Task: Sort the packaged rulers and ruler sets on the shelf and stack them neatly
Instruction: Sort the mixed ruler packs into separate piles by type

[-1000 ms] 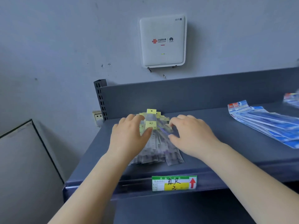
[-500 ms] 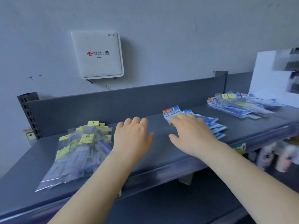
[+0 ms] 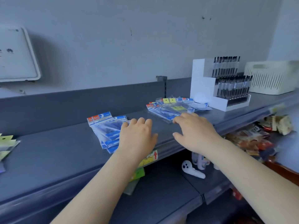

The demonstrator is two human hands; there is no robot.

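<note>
Dark grey shelf (image 3: 64,152) carrying packaged rulers.
From left to right: yellow-tagged packets (image 3: 7,143) at the edge, a fanned blue ruler stack (image 3: 106,128), a mixed ruler pile (image 3: 171,107), a white pen display (image 3: 220,84), a cream basket (image 3: 271,76).

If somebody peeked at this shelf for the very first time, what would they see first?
Two bare hands stretch over the grey shelf: the left hand lies over the edge of a fan of blue ruler packs, the right hand reaches toward a messier pile with yellow tags. Behind that pile stands a white pen rack, with a cream basket beside it.
</note>
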